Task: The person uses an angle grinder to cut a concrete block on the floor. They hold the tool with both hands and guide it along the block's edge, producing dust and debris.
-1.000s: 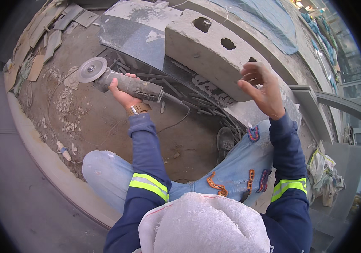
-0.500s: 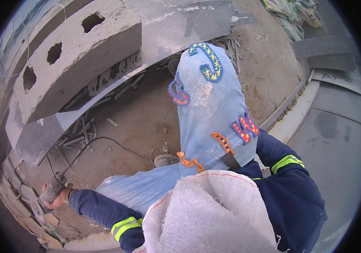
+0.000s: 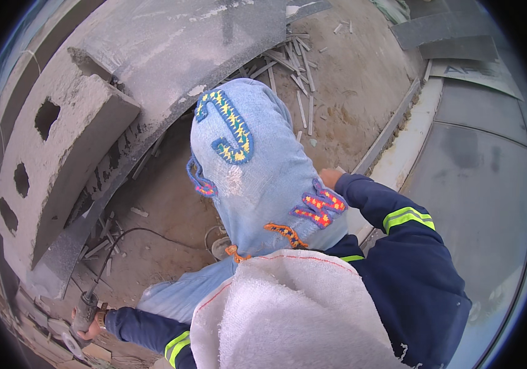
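Note:
At the lower left, my left hand (image 3: 93,331) is closed around the grey body of a corded power tool that looks like an angle grinder (image 3: 83,310). Its black cord (image 3: 122,235) runs up from the tool and across the dirt toward my foot. A pale disc-like shape lies by the tool's lower end, too blurred to make out. My right hand (image 3: 331,177) shows beside my bent right leg in blue jeans (image 3: 275,154). The leg hides most of its fingers, so what they hold, if anything, is not visible.
A concrete block with holes (image 3: 60,147) rests on a grey sheet (image 3: 177,46) at the left. Thin offcut strips (image 3: 300,67) litter the dirt ahead. A pale ledge (image 3: 420,129) and grey panels (image 3: 479,178) line the right side. White cloth (image 3: 288,307) hangs before my chest.
My view has shifted, and the block and my knee appear further left. My right hand has come into sight beside the leg. My left hand keeps its hold on the grinder.

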### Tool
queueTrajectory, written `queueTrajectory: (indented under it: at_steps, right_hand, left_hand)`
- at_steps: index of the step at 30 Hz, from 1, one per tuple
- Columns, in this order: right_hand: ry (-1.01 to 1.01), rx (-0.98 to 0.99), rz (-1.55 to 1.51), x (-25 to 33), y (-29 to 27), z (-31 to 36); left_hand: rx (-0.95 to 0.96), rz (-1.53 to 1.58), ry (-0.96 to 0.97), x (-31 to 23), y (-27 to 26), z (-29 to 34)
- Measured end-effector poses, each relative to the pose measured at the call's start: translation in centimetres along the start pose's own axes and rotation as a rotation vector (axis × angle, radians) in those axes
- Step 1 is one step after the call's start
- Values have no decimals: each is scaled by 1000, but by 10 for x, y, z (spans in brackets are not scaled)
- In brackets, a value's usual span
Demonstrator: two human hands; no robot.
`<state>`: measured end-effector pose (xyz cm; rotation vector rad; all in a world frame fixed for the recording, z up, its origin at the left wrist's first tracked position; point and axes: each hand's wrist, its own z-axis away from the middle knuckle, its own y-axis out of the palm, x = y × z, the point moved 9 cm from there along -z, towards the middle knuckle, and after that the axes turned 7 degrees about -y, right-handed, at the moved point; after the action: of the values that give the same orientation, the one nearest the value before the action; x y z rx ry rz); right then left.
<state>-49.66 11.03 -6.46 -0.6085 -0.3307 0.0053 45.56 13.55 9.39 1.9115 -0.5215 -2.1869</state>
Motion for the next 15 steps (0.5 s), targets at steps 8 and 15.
queueTrajectory:
  at_steps: [8, 15]
  right_hand:
    - [604, 4, -241, -154, -104, 22]
    - [509, -29, 179, -217, -214, -162]
  left_hand:
    - [50, -46, -140, 9, 18, 5]
    - [46, 253, -106, -5, 64, 51]
